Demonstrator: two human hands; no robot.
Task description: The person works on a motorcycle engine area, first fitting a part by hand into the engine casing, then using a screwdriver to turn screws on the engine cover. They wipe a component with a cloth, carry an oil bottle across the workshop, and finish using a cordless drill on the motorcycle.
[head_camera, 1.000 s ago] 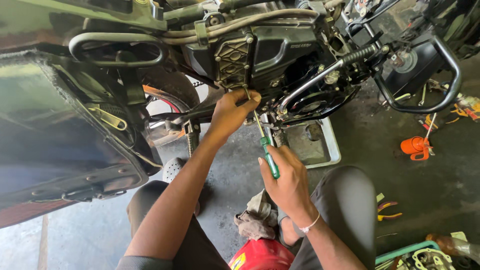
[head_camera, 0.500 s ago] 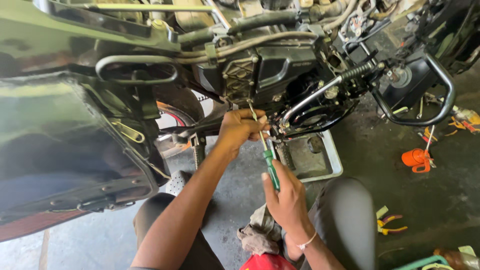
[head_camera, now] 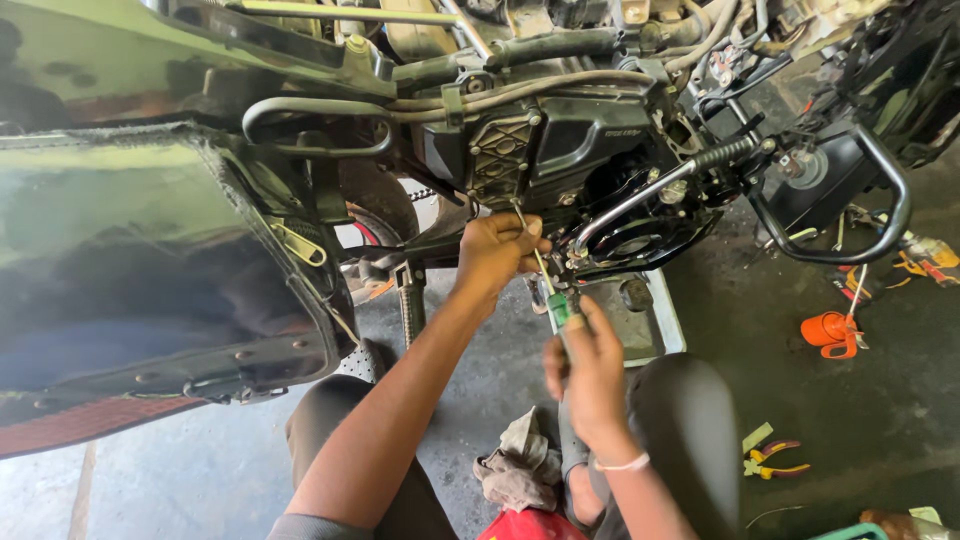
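My right hand (head_camera: 592,375) grips the green handle of a screwdriver (head_camera: 556,305). Its thin metal shaft runs up and left to the underside of a motorcycle's black engine (head_camera: 560,140). My left hand (head_camera: 497,250) is closed around the upper part of the shaft, right by the engine casing, with the fingertips near the tip. The tip itself is hidden behind my fingers. A chrome pipe (head_camera: 630,205) curves just right of my left hand.
A white drain tray (head_camera: 665,320) lies under the engine. An orange funnel (head_camera: 830,332) and pliers (head_camera: 768,458) lie on the concrete floor at right. A rag (head_camera: 515,465) and a red container (head_camera: 530,525) sit between my knees. The dark body panel (head_camera: 130,270) fills the left.
The view has shifted slightly and closed in. My right hand has slid up so more of the screwdriver's green handle is covered. My left hand stays on the shaft by the engine.
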